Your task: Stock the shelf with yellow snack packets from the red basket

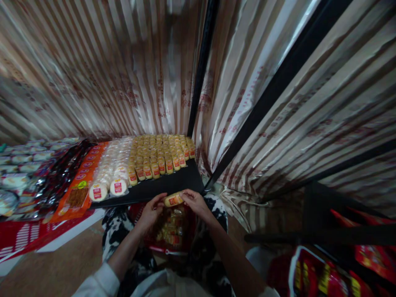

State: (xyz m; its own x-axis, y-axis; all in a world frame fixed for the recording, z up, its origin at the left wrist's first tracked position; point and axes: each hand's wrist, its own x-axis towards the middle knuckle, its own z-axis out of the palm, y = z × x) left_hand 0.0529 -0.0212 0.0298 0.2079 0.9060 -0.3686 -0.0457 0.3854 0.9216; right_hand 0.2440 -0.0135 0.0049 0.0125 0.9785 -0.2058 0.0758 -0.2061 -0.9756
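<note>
A small yellow packaged snack (173, 200) with an orange label is held level between my two hands, above a red basket (167, 250) in my lap. My left hand (155, 209) has its fingertips closed at the snack's left end. At the right end, my right hand (192, 201) pinches it between thumb and fingers. More wrapped yellow snacks (175, 231) lie inside the basket. Just beyond my hands, rows of the same yellow snacks (154, 154) stand on a black shelf (151, 186).
Left of those rows are white round packs (118, 187), orange bags (77, 197), dark shiny packs (62, 173) and white packets (15, 181). Striped curtains (139, 74) hang behind, with black poles (262, 99). Red bags (334, 280) fill a white-rimmed container at lower right.
</note>
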